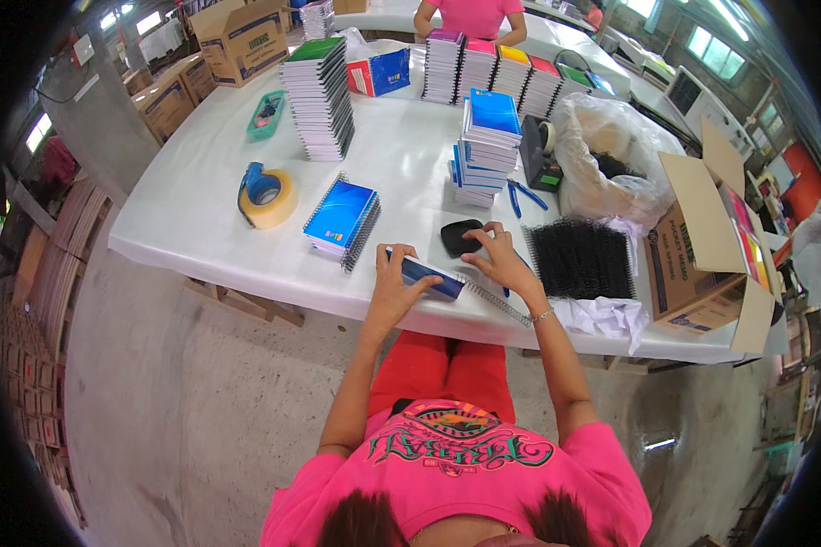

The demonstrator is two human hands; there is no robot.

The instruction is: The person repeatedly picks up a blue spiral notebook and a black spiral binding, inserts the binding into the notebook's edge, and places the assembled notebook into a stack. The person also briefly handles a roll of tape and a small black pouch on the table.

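My left hand (pixel 397 284) grips a blue notebook (pixel 424 277) tilted on its edge at the table's front, fingers behind it and thumb in front. A black wire coil (pixel 497 303) extends from the notebook's right end and passes below my right wrist. My right hand (pixel 502 263) hovers over this coil with curved, parted fingers, their tips at the edge of a small black object (pixel 460 239), whose kind I cannot make out. To the left lies a small stack of blue spiral notebooks (pixel 341 214). A pile of black coils (pixel 582 259) rests right of my right hand.
Farther back stand a blue notebook stack (pixel 491 137) and a tall green-topped stack (pixel 317 100). A tape roll (pixel 269 201), blue-handled pliers (pixel 524 196), a plastic bag (pixel 611 155) and an open carton (pixel 702 255) surround the work area. Another person (pixel 474 16) sits across the table.
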